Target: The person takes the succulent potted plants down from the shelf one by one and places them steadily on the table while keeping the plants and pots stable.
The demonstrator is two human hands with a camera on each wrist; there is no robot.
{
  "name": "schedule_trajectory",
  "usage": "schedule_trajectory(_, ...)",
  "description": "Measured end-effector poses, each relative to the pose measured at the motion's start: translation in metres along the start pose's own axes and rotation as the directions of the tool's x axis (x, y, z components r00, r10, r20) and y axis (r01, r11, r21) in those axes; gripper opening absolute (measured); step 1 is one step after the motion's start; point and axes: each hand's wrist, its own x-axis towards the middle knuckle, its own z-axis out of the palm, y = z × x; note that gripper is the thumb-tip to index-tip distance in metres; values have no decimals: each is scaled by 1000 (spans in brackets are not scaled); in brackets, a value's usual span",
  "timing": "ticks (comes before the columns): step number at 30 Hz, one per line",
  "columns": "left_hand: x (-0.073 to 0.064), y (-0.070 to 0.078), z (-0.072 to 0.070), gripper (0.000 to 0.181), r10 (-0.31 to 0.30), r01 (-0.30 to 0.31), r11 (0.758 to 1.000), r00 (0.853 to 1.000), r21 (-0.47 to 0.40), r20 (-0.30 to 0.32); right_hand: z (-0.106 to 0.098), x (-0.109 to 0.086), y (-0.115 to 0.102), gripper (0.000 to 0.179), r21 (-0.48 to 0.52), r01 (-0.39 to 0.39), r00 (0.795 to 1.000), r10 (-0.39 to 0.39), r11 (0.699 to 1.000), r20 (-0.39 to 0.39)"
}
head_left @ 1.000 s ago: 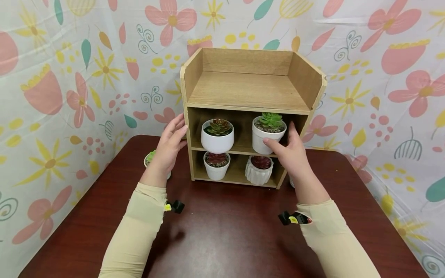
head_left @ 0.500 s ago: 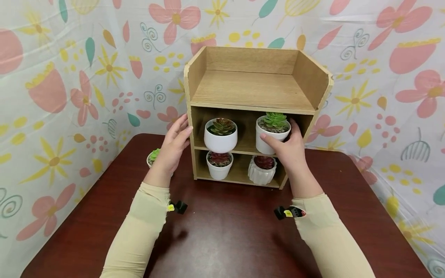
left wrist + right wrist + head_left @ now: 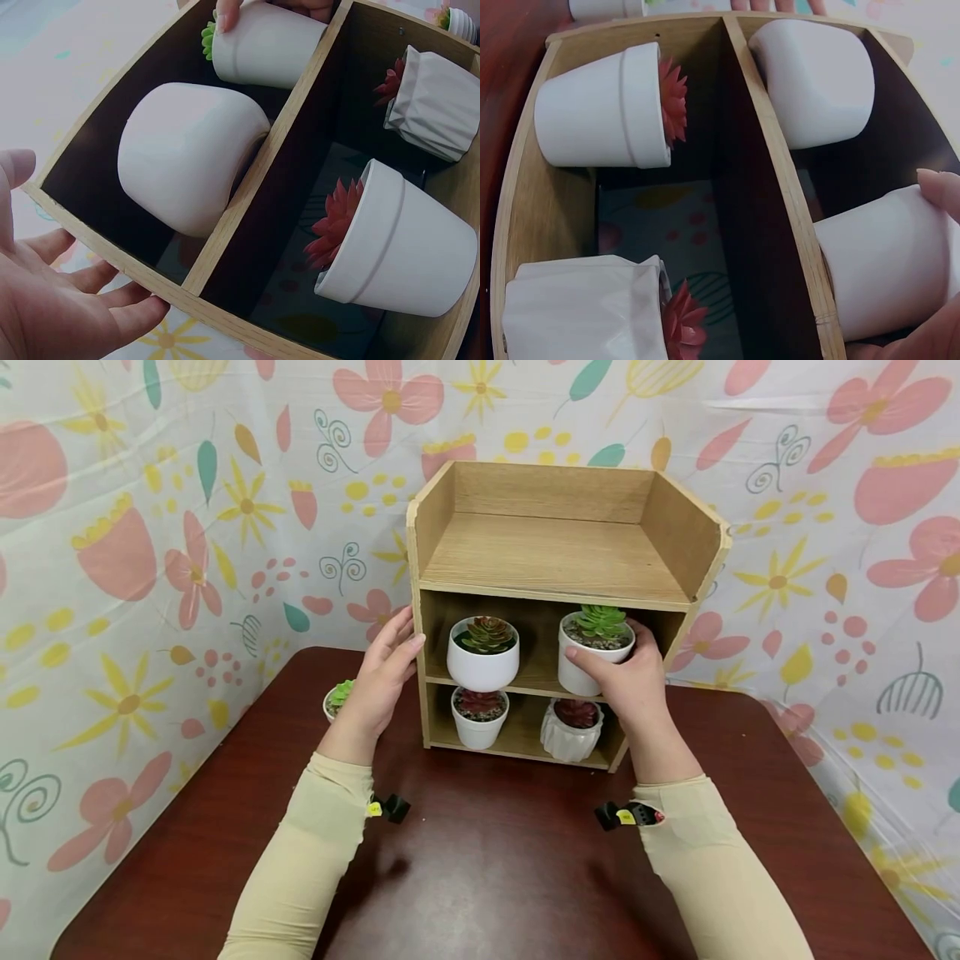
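Note:
My right hand (image 3: 633, 681) grips a white pot with a green succulent (image 3: 592, 652), thumb on its front and fingers round its right side. That pot stands at the right of the middle shelf, its base at the shelf's front edge in the right wrist view. My left hand (image 3: 381, 681) rests with extended fingers against the left side of the wooden shelf unit (image 3: 555, 556). In the left wrist view its fingertips (image 3: 146, 311) touch the side panel's outside. A rounded white pot with a reddish-green succulent (image 3: 483, 656) sits left on the middle shelf.
On the bottom shelf are a tapered white pot with a red succulent (image 3: 480, 718) and a ridged white pot (image 3: 572, 731). Another green succulent (image 3: 340, 693) in a white pot stands on the dark red table (image 3: 480, 852), partly behind my left arm. A floral cloth (image 3: 247, 443) hangs behind.
My right fingers have closed further round the pot with the green succulent, and my right wrist has shifted inward. My left hand stays at the side panel. The whole head view drifts slightly rightward.

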Motion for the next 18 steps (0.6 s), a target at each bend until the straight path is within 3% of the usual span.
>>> schedule_trajectory(18,1,-2,-1,63,2,-2,1000,1000,11,1,-1,1,-1,91,58,-2,999,0,998,45)
